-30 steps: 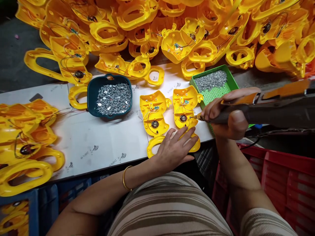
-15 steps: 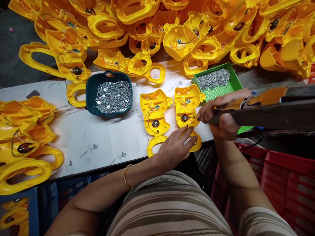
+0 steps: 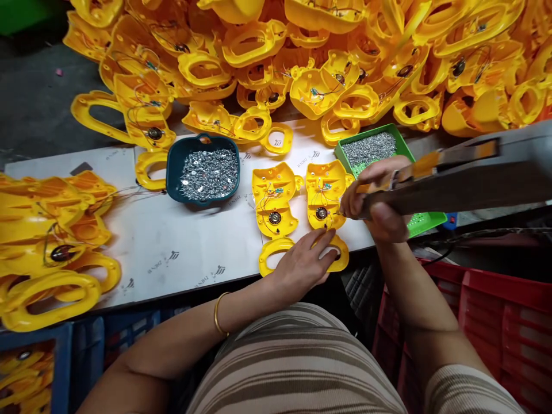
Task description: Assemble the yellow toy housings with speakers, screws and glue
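White surface [image 3: 146, 230] carries a yellow shell [image 3: 317, 192] at one o'clock from left hand [image 3: 304, 261], whose loosely spread grip rests on it, probably for steadiness; right hand [image 3: 383, 221] is wrapped around powered driver [image 3: 452, 192].

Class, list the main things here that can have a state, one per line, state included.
Right yellow shell: open side up, wired
Left yellow shell: open side up, wired
Driver tool: gripped, tip at the right yellow shell
Right hand: closed around the driver tool
Left hand: over the right shell's handle
Teal tub: holding metal pieces
Green tray: partly filled
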`<state>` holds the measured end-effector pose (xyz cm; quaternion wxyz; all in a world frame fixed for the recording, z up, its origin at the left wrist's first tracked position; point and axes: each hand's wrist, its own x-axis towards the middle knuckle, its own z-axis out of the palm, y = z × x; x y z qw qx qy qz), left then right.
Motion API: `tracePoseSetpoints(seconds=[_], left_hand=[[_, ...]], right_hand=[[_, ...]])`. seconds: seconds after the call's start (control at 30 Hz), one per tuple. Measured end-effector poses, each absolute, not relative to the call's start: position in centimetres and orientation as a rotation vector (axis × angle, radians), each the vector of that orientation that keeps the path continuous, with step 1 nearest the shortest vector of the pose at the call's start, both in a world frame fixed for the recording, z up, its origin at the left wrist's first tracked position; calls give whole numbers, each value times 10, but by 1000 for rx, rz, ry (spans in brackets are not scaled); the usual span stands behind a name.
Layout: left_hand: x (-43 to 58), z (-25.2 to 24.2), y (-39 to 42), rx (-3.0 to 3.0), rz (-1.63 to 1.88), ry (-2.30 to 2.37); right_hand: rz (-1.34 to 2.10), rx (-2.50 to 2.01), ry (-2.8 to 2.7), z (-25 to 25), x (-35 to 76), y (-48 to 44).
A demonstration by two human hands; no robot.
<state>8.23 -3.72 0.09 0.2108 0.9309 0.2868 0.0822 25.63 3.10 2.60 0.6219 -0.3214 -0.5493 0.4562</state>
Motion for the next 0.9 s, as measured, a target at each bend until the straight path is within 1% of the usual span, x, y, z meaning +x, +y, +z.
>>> tracePoseSetpoints(seconds=[0.07, 0.13, 0.23, 0.27, 0.33, 0.37, 0.43, 0.5, 0.57, 0.7, 0.8, 0.9], left_hand=[[84, 5, -43, 2611, 233, 794], [82, 11, -45, 2619, 309, 793], [59, 19, -24, 2645, 672, 882], [44, 20, -8, 2663, 825, 982], [3, 18, 31, 2622, 993, 1452], [-19, 14, 53, 2577, 976, 1676], [-61, 3, 94, 2539, 766, 1885], [-89, -9, 121, 2480, 527, 1926], [-102, -18, 132, 2431, 447, 1845], [-98, -20, 125, 2347, 617, 1719], [-92, -16, 121, 2287, 713, 1815], [-90, -12, 124, 2160, 728, 1968]], right_hand=[[974, -557, -1259, 41, 255, 26], [952, -526, -1225, 55, 255, 21], [939, -592, -1191, 68, 263, 15], [937, -601, -1184, 70, 267, 14], [955, -634, -1167, 69, 275, 10], [971, -649, -1163, 68, 278, 8], [993, -651, -1175, 65, 282, 3], [992, -633, -1192, 61, 283, -1], [971, -643, -1180, 59, 280, -5], [974, -683, -1184, 59, 274, -11], [1010, -684, -1210, 61, 270, -15], [1044, -713, -1225, 61, 266, -19]])
